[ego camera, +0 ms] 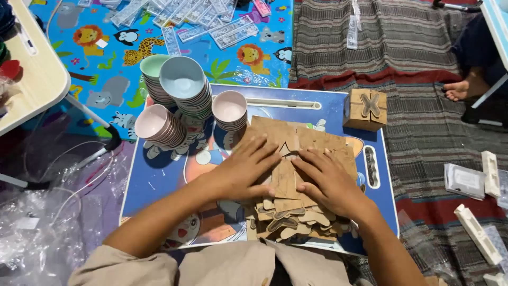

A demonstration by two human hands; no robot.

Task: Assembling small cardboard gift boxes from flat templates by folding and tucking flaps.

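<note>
Both my hands press flat on a pile of brown cardboard box blanks [296,212] lying on a small blue cartoon-printed lap table [159,175]. My left hand [248,167] lies on the left part of the top sheet, fingers spread. My right hand [325,180] lies on the right part, fingers pointing up-left, its fingertips close to those of the left hand. A folded brown cardboard box [365,108] with a cross-shaped closure stands at the table's far right corner.
Several stacks of small pastel bowls [182,87] crowd the table's far left. A light wooden table [32,74] stands at left above crumpled clear plastic [42,228]. Clear plastic strips [211,21] lie on the animal-print mat. Another person's foot [465,87] rests on the striped rug, with white plastic parts [476,233] nearby.
</note>
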